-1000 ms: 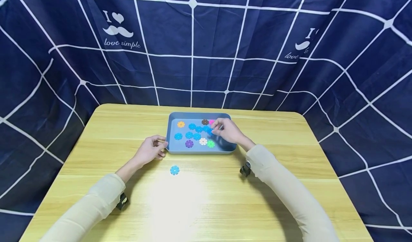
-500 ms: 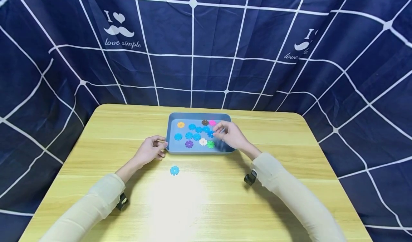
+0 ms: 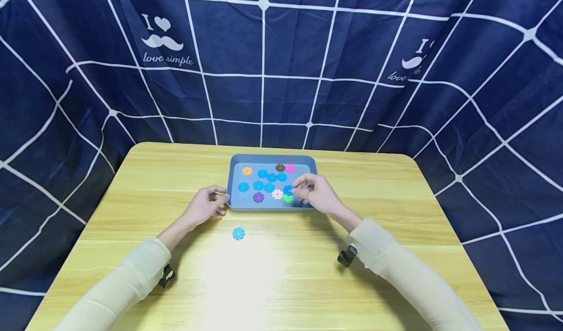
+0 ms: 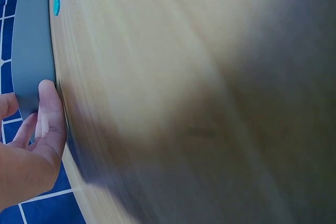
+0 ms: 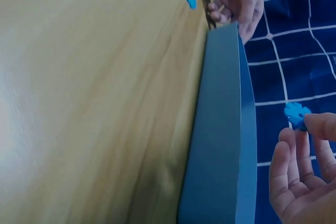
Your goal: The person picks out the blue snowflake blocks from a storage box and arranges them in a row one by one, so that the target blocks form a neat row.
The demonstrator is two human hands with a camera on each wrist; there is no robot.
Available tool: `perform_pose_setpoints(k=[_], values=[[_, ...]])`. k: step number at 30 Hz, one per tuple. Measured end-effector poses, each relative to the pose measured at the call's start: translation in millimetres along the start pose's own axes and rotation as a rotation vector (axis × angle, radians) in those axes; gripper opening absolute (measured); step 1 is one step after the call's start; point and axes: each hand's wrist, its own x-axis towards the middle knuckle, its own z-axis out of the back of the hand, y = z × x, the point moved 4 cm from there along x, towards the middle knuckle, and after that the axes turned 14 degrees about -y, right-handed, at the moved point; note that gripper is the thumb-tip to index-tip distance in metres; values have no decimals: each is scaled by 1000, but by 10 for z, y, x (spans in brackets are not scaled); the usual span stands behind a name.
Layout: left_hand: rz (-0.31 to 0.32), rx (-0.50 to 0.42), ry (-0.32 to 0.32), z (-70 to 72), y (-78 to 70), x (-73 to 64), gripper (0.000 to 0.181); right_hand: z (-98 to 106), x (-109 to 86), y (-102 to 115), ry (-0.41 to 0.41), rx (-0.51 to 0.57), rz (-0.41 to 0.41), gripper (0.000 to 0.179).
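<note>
My right hand (image 3: pixel 321 194) pinches a blue snowflake disc (image 5: pixel 297 115) between thumb and fingers, above the front right part of a grey-blue tray (image 3: pixel 255 208). In the head view the held disc partly covers a green disc (image 3: pixel 288 199). At the tray's front left corner, my left hand (image 3: pixel 205 204) grips the rim, with its fingers along the outer wall in the left wrist view. Several blue discs (image 3: pixel 258 185) lie inside the tray. Around them are a purple disc (image 3: pixel 258 197), a white disc (image 3: pixel 277 194), an orange disc (image 3: pixel 248 171), a brown disc (image 3: pixel 280 167) and a pink disc (image 3: pixel 290 168).
One light blue disc (image 3: pixel 239 233) lies on the wooden table (image 3: pixel 176 174), in front of the tray. A dark blue curtain (image 3: pixel 228 96) with white lines surrounds the table's back and sides.
My right hand has moved toward the front of the tray, carrying the blue disc from near the pink disc to over the green one. The left hand stays at the tray's corner.
</note>
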Motion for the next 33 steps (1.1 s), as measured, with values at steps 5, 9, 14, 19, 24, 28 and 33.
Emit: perform_pose_setpoints(k=[5,9,14,19,24,28,33], values=[[-1,1,1,-2,-13,-14,41,-52,-104,-23,-11,76,-72,17],[-3,-2,2,-4,-25,-23,42,-115,-172,-62,-30,131,-123,17],[-10,-5,2,-1,-23,-27,42,-225,-271,-94,-39,196,-166,17],[-3,-1,-1,1,5,-10,42,-359,-384,-109,6,212,-187,19],[-5,9,-1,8,21,-1,42,-482,-463,-141,62,186,-175,19],[-6,9,0,8,24,6,42,-572,-504,-155,100,147,-144,19],[-4,12,2,6,16,5,42,-681,-542,-184,145,115,-138,17]])
